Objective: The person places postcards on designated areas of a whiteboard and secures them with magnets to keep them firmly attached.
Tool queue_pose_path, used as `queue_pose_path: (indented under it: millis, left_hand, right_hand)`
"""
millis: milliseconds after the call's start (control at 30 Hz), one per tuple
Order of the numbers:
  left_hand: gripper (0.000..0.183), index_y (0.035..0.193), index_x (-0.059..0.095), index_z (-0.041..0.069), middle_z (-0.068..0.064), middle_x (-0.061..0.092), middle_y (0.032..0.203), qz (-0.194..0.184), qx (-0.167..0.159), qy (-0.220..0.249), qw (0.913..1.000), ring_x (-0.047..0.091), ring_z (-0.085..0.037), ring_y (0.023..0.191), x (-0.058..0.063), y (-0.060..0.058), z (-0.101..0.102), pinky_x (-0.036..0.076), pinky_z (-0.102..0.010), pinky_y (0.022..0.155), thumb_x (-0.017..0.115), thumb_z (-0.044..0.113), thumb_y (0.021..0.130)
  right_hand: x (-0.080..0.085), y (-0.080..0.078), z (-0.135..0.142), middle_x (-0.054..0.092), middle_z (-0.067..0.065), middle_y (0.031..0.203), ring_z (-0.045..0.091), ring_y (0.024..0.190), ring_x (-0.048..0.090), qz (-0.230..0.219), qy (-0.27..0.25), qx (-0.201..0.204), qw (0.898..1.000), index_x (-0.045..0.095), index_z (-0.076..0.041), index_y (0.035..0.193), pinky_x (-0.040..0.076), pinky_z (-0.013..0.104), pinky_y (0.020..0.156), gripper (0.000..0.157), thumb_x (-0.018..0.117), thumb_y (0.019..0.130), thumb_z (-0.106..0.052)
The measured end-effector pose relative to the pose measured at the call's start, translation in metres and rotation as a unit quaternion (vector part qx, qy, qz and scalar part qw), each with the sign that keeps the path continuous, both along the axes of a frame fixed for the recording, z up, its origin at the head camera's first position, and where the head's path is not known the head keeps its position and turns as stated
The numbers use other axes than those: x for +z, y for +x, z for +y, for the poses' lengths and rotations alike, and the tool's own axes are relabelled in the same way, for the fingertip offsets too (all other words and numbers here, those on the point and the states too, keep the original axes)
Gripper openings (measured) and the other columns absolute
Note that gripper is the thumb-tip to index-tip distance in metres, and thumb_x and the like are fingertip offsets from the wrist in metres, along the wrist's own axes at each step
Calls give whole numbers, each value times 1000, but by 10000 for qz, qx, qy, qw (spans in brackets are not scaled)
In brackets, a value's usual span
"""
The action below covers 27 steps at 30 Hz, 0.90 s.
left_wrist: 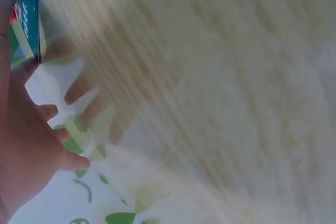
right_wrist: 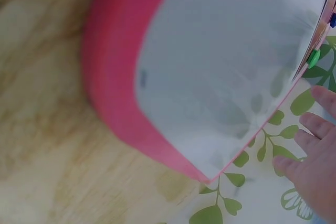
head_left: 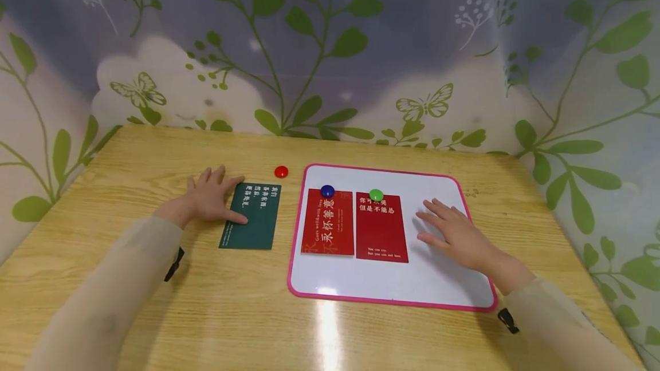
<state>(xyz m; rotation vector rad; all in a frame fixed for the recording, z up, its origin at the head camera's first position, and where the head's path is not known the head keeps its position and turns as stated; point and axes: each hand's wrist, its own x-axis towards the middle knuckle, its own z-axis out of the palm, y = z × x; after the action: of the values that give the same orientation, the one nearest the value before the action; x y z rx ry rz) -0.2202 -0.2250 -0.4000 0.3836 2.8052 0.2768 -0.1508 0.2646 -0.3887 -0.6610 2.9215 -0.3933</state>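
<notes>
My left hand [head_left: 207, 198] is at the left side of a dark green card [head_left: 256, 222] with white Chinese writing. Its fingers are spread, with the thumb over the card and the index finger at the top left corner. In the left wrist view, that fingertip meets the corner of the green card [left_wrist: 32, 17]. My right hand [head_left: 460, 239], fingers apart and holding nothing, is over the right part of a pink-edged whiteboard [head_left: 438, 279]. Two red cards lie on the board, one [head_left: 330, 233] under a blue magnet [head_left: 327, 191], the other [head_left: 382, 236] under a green magnet [head_left: 376, 194].
A red magnet [head_left: 281, 172] lies on the wooden table [head_left: 232, 314], between the green card and the board's top left corner. Behind the table rises a backdrop [head_left: 330, 96] printed with leaves and butterflies. A black strap piece [head_left: 174, 264] hangs below the left sleeve.
</notes>
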Motion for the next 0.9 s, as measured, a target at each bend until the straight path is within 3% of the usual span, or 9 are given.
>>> queue_pose_path:
  millis: [167,333,567,767,900]
  left_hand:
    - [96,141,37,13,-29,20,149,270,-92,-106,9995,9,-56,135,3,-3,1,7,-76,101,69,65,68]
    - [87,134,40,9,-29,28,144,254,41,208,9995,20,-53,131,4,-5,3,17,-71,102,73,58,70]
    - [70,128,42,-2,-30,44,118,119,136,948,9953,44,-39,102,3,-9,7,42,-53,89,75,36,78]
    - [59,126,41,-9,-21,54,97,-181,342,1455,9886,50,-27,82,7,-12,10,45,-38,74,70,21,83]
    - [61,130,35,-9,-17,50,92,-424,673,1861,9793,47,-23,77,9,-12,11,41,-29,67,68,12,84]
  right_hand:
    - [-1,0,0,36,20,147,41,138,25,56,59,19,10000,52,-7,132,18,60,111,52,58,90,-37]
    - [0,-1,0,36,21,146,43,137,25,88,9,2,10000,54,-6,130,20,60,110,50,59,90,-35]
    - [-1,0,13,34,27,145,48,135,25,119,149,-171,9997,47,-2,134,22,64,107,57,59,90,-36]
    - [-9,1,32,25,30,148,50,135,21,-213,299,-389,9986,36,-1,141,17,69,105,74,57,88,-47]
    - [-12,4,46,23,32,148,51,135,20,-271,399,-496,9976,31,0,143,17,70,104,80,59,86,-48]
